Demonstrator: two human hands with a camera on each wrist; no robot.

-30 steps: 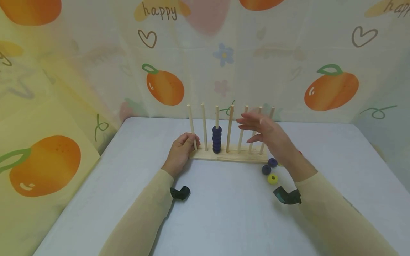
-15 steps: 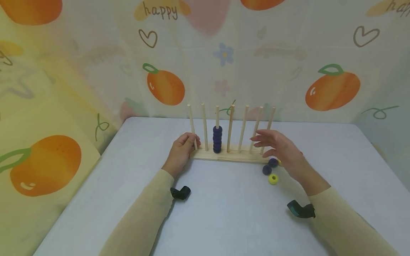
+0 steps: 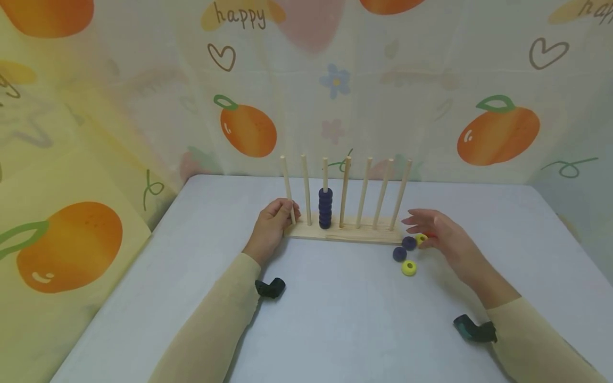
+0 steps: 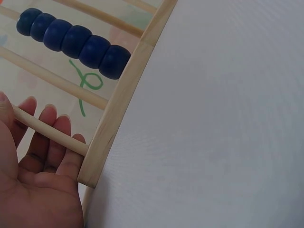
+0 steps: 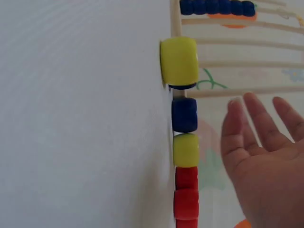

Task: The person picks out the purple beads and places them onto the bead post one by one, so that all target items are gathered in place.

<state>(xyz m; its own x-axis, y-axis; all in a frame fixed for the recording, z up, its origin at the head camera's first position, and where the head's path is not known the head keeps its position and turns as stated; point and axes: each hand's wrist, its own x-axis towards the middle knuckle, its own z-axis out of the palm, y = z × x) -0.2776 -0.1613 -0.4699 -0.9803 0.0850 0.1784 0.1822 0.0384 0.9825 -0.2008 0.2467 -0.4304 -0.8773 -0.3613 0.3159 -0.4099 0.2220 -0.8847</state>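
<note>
A wooden peg rack (image 3: 306,232) with several upright pegs stands on the table. Its third peg from the left carries a stack of dark blue beads (image 3: 325,208), bigger in the left wrist view. My left hand (image 3: 271,226) pinches the leftmost peg (image 4: 52,131) low down, thumb on one side and fingers on the other. Off the rack's right end, my right hand (image 3: 442,236) hovers with fingers apart and nothing held. Close by it lie loose blue beads (image 3: 399,254) and yellow beads (image 3: 409,267). Red beads (image 5: 186,204) show in the right wrist view, mostly hidden by the hand in the head view.
A white cloth covers the table (image 3: 335,319). Right behind its far edge hangs a patterned curtain (image 3: 383,80) with orange fruit prints. Black straps (image 3: 270,288) sit at both wrists.
My right hand has drawn back to the right and down from the right-hand pegs to beside the loose beads, uncovering a yellow one. The left hand stays on its peg.
</note>
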